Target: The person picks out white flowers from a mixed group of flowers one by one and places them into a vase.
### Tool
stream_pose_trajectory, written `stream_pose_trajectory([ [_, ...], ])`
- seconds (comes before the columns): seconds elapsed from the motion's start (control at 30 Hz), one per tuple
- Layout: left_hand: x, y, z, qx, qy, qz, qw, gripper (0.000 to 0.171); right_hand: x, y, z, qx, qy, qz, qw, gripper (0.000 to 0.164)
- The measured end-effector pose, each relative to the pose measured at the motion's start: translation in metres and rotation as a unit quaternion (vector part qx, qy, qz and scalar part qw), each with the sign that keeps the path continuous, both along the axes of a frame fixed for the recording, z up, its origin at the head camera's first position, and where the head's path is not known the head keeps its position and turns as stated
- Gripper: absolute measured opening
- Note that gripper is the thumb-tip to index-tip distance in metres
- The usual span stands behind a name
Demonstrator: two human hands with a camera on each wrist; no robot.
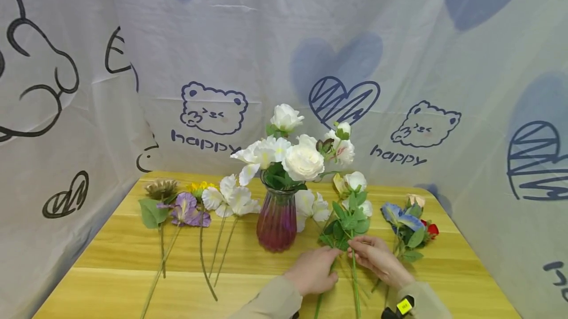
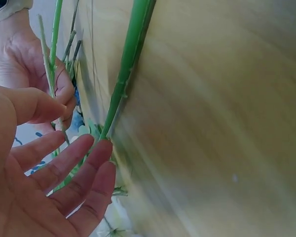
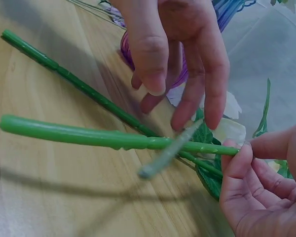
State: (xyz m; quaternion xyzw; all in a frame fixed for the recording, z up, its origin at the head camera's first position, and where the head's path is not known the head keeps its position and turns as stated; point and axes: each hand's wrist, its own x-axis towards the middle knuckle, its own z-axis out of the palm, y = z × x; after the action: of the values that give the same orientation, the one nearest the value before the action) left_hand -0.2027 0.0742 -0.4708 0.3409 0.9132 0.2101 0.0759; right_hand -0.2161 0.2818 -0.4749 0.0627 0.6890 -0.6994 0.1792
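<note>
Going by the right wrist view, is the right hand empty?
No, the right hand pinches the lighter green stem, whose free end points toward the picture's left edge.

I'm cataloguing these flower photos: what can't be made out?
- Head view: stem ends in the vase, hidden by tinted glass.
- Head view: marks on the yellow label, too small.
- Left wrist view: thick green stem, cut off by top edge.
- Right wrist view: right hand, cut off by right edge.

vase [image 1: 276, 223] sits near the table's [image 1: 102, 265] back edge with flowers [image 1: 303, 160] in it, iris [image 1: 187, 208] toward the left edge, rose [image 1: 431, 230] nearer the right
</note>
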Motion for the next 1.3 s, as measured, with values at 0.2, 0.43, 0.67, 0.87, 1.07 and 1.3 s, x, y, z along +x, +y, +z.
stream_pose_trajectory([
  [0.2,-0.002,0.002,-0.003,0.042,-0.029,-0.004,0.9987,0.049,0.001,-0.003,0.002,0.004,0.007,-0.001,1.000,0.034],
  [0.43,0.000,-0.006,0.000,0.105,-0.058,-0.007,0.9927,0.047,0.002,0.000,0.002,0.018,0.020,-0.006,1.000,0.037],
  [0.67,0.004,-0.020,0.002,0.113,-0.039,-0.005,0.9929,0.043,0.002,0.007,0.007,0.072,0.041,-0.031,0.996,0.038],
  [0.87,0.006,-0.023,-0.004,0.067,0.010,-0.009,0.9977,0.040,0.004,0.008,0.018,0.151,0.092,-0.093,0.980,0.032],
  [1.07,0.005,-0.026,-0.010,0.052,0.023,0.003,0.9984,0.040,0.009,0.003,0.030,0.227,0.186,-0.133,0.947,0.028],
  [1.3,0.004,-0.035,-0.009,0.063,0.030,0.009,0.9975,0.036,0.016,-0.006,0.041,0.251,0.303,-0.156,0.906,0.018],
])
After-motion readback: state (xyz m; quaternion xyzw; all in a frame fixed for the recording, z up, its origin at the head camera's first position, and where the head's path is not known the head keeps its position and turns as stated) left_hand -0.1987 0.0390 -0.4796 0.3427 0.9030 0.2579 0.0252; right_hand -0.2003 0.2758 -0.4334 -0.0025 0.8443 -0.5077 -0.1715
